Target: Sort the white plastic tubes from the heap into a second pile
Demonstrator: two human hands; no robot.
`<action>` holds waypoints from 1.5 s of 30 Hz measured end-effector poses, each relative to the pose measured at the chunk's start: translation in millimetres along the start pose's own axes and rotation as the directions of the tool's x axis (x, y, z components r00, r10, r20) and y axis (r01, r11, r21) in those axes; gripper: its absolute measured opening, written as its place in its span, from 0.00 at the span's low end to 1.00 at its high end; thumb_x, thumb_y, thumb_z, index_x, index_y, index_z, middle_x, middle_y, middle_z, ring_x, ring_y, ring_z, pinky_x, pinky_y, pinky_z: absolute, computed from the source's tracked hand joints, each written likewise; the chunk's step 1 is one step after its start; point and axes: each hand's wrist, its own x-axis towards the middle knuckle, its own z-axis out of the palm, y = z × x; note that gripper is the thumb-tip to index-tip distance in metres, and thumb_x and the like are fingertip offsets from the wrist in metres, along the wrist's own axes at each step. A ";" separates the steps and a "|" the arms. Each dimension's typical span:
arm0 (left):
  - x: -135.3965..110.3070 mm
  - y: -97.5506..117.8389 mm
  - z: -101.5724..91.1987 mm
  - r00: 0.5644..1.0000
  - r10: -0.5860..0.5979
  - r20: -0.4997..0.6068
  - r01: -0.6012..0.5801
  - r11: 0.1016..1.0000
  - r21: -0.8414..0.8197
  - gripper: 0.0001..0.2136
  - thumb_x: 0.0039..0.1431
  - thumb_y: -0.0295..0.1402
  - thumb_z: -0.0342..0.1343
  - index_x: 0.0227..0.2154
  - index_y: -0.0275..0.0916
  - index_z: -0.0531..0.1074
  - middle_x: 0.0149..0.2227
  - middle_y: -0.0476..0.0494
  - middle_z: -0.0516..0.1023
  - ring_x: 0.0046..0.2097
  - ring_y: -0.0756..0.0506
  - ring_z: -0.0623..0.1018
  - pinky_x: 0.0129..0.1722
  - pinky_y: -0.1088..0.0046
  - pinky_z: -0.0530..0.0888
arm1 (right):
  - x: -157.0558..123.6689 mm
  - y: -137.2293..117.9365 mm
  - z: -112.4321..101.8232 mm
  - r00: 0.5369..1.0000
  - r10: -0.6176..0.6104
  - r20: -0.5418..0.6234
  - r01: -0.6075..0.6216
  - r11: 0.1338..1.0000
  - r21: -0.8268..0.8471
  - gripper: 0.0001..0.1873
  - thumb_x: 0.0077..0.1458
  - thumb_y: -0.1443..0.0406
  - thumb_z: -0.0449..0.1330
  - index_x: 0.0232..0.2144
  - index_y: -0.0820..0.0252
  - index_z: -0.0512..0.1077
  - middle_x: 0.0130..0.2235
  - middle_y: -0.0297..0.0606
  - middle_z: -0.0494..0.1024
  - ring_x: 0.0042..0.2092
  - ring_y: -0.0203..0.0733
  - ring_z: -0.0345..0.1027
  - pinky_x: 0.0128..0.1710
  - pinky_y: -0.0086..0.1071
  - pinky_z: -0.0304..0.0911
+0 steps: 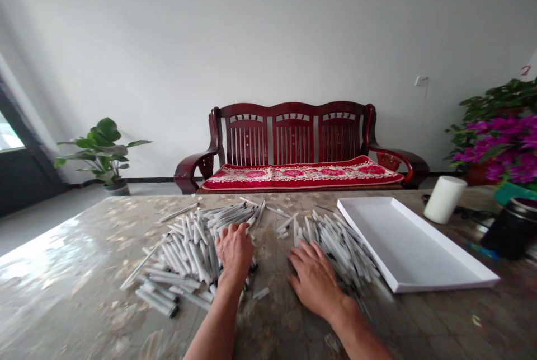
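Note:
Two heaps of pale, slim pen-like sticks, several with black ends, lie on the table. My left hand [235,249] reaches over the right side of the left heap [184,253]. Its fingers are curled down, and their tips and whatever they grip are hidden among the sticks. At the near left edge of the right heap [342,242] rests my right hand [315,277], palm down with its fingers apart, touching the sticks. A short clear piece like a cap [260,293] lies between the two hands.
A shallow white box tray [423,248] stands right of the right heap. Beyond it are a white cylinder [444,199], a dark cup [512,228] and purple flowers [503,141]. A red wooden bench [293,130] stands behind the patterned table [84,270].

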 end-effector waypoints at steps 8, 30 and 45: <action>3.3 -15.5 0.4 0.993 -0.029 0.113 0.026 0.999 0.024 0.18 0.62 0.31 0.50 0.52 0.44 0.77 0.49 0.37 0.81 0.50 0.33 0.77 0.46 0.60 0.67 | -3.6 14.4 -14.3 0.992 0.065 -0.107 -0.075 0.993 -0.093 0.10 0.55 0.66 0.64 0.41 0.54 0.79 0.51 0.40 0.80 0.62 0.57 0.62 0.67 0.55 0.44; -31.1 37.1 39.8 0.677 0.638 -0.368 -0.736 0.600 -0.315 0.11 0.64 0.24 0.54 0.44 0.43 0.78 0.38 0.46 0.81 0.39 0.46 0.79 0.39 0.71 0.72 | 10.4 45.1 -36.3 0.862 0.472 -0.188 -0.427 0.874 0.232 0.20 0.63 0.54 0.49 0.23 0.53 0.67 0.23 0.34 0.75 0.26 0.42 0.67 0.27 0.33 0.49; -29.7 34.8 38.9 0.666 0.641 -0.381 -0.745 0.584 -0.322 0.12 0.64 0.23 0.53 0.45 0.43 0.77 0.37 0.45 0.82 0.38 0.46 0.79 0.39 0.72 0.73 | 11.6 47.7 -40.8 0.894 0.412 -0.174 -0.281 0.821 0.498 0.19 0.60 0.51 0.51 0.23 0.54 0.69 0.21 0.32 0.71 0.25 0.40 0.66 0.26 0.32 0.58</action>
